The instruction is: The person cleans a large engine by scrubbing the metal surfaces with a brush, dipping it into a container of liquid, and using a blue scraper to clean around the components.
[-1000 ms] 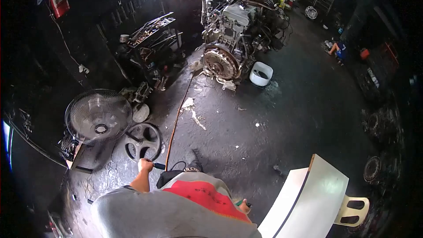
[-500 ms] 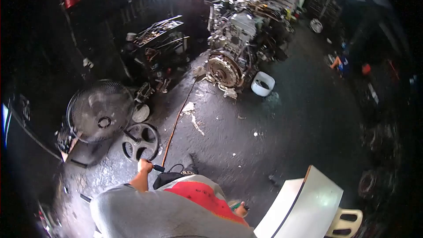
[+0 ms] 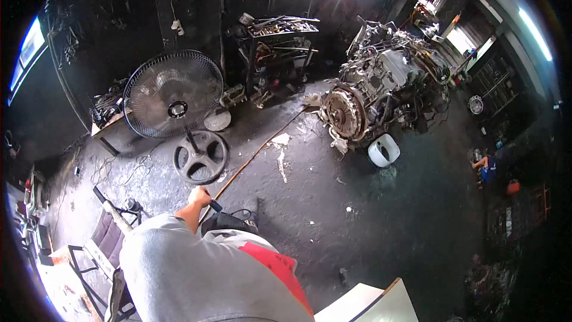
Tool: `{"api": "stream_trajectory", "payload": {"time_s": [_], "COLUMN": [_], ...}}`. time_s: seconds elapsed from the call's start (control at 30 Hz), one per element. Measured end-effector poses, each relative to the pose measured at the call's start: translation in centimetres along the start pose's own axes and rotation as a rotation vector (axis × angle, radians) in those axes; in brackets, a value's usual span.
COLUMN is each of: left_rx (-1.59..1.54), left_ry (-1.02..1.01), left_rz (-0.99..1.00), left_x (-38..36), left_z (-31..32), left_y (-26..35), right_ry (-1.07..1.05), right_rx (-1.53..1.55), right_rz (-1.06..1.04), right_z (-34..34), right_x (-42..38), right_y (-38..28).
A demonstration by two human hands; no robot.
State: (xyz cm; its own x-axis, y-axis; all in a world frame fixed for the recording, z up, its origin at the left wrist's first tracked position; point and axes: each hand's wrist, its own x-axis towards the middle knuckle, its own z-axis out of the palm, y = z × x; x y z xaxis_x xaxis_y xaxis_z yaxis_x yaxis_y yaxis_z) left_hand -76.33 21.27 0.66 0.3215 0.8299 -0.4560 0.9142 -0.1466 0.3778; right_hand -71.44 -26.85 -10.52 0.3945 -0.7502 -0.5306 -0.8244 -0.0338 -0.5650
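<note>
My left hand (image 3: pixel 199 195) is closed around a short dark cylindrical object (image 3: pixel 215 205), whose exact kind I cannot make out. It is held out in front of my grey shirt (image 3: pixel 208 274), above a dark bag-like shape (image 3: pixel 229 222) with a thin loop of cable. Just beyond the hand stands the round base (image 3: pixel 201 158) of a pedestal fan (image 3: pixel 173 95). An orange-brown hose or cord (image 3: pixel 256 154) runs across the floor from near the hand towards an engine. My right hand is out of view.
A large engine (image 3: pixel 381 77) stands ahead right, a white tub (image 3: pixel 383 150) beside it. Behind the fan is a tool cart (image 3: pixel 283 27). A folding chair (image 3: pixel 110 235) lies close on my left, a white panel (image 3: pixel 387 307) at lower right. A person (image 3: pixel 487 168) is at far right.
The view has turned left, so the fan and engine appear farther right. My right hand, earlier visible with something green, has left the view. My left hand still grips the dark object.
</note>
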Motion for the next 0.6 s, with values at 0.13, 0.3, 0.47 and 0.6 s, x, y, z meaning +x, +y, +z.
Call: {"api": "stream_trajectory", "payload": {"time_s": [0.13, 0.3, 0.47, 0.6], "left_rx": [0.004, 0.007, 0.153, 0.449], "left_ry": [-0.01, -0.017, 0.031, 0.076], "left_rz": [0.029, 0.048, 0.194, 0.56], "left_x": [-0.9, -0.6, 1.0, 9.4], "left_z": [0.2, 0.9, 0.7, 4.9], "left_y": [-0.2, -0.2, -0.2, -6.1], "right_ry": [-0.057, -0.089, 0.091, 0.097], "right_rx": [0.088, 0.215, -0.3, -0.242], "right_rz": [0.029, 0.082, -0.324, -0.137], "right_z": [-0.7, -1.5, -1.7, -3.8], "right_x": [-0.9, -2.6, -2.6, -5.7], "right_y": [-1.0, -1.6, -0.6, -3.4]}}
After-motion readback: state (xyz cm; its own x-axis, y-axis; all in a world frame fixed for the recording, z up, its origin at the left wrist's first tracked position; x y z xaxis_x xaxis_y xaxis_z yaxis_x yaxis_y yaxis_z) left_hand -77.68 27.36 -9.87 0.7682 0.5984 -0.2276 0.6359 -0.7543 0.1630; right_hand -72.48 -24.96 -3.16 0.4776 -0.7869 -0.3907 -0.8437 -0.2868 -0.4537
